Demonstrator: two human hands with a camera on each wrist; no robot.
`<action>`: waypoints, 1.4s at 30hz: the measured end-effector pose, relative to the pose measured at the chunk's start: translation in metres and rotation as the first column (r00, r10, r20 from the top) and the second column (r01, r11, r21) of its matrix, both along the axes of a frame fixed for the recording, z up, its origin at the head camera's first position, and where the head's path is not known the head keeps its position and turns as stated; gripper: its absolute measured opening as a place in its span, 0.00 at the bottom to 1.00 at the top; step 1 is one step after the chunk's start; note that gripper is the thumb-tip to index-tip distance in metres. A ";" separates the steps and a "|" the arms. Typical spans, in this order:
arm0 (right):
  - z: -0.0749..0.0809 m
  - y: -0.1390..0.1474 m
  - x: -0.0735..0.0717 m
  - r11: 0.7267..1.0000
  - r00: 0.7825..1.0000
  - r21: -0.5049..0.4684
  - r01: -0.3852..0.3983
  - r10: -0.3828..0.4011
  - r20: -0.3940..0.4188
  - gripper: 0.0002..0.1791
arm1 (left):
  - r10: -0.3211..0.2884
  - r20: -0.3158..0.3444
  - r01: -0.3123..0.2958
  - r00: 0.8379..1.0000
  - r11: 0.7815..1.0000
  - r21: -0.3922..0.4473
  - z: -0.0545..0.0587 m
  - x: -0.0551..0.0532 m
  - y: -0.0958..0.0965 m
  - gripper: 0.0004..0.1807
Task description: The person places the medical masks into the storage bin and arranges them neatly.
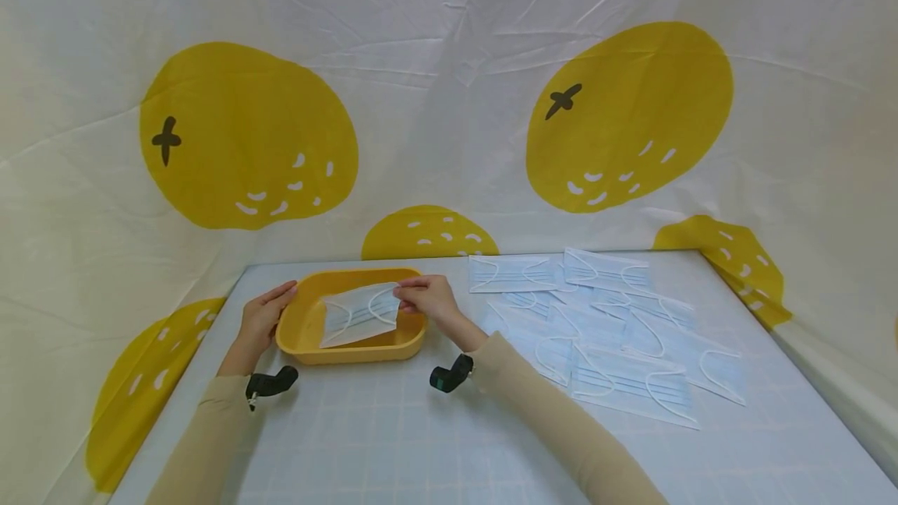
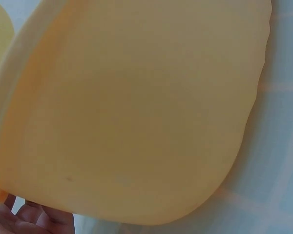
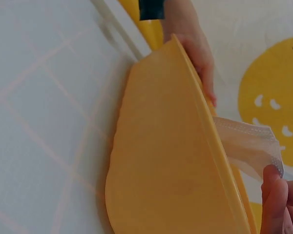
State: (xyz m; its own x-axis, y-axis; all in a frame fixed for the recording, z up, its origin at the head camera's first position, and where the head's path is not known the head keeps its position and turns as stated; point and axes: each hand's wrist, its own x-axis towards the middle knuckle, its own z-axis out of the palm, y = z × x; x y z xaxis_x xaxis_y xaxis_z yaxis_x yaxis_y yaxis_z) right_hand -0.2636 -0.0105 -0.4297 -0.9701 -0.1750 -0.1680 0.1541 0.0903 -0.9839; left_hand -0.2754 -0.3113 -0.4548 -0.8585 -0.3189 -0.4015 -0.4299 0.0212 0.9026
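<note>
A yellow plastic basin (image 1: 303,346) stands at the back left of the table. My left hand (image 1: 263,316) holds the basin's left rim; in the left wrist view its fingers (image 2: 58,220) show beside the rim, partly cut off. My right hand (image 1: 429,296) pinches the right end of a pale blue face mask (image 1: 361,316) between thumb and fingers. That mask lies slanted over the basin's opening, its white ear loops on top. In the right wrist view the mask (image 3: 249,141) reaches past the rim, with a fingertip (image 3: 272,175) on its edge.
Several face masks (image 1: 631,380) lie spread and overlapping on the right half of the table (image 1: 393,443). A white curtain (image 1: 449,139) printed with yellow fruit hangs behind the table and at its sides. Black wrist cameras (image 1: 451,374) sit near both cuffs.
</note>
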 end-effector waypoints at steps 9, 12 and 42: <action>-0.001 -0.004 0.002 0.996 0.997 0.084 -0.021 0.028 -0.078 0.12 | 0.003 -0.008 -0.002 1.000 1.000 0.014 0.000 0.002 0.000 0.36; -0.003 -0.005 0.002 0.992 0.994 0.122 -0.029 0.042 -0.106 0.12 | -0.006 -0.024 0.007 1.000 0.999 0.037 0.000 0.003 0.000 0.35; -0.005 -0.031 0.003 0.926 0.954 0.363 0.104 0.011 -0.301 0.06 | -0.024 -0.051 0.028 0.998 0.998 0.061 -0.003 0.003 -0.003 0.36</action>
State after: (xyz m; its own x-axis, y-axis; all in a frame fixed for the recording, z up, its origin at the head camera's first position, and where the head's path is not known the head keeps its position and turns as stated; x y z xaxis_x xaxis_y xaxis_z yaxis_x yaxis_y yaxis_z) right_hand -0.2604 -0.0419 -0.4343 -0.9908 -0.1093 0.0800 -0.1215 0.4569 -0.8812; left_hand -0.2722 -0.3145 -0.4577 -0.8859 -0.2720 -0.3757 -0.3838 -0.0250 0.9231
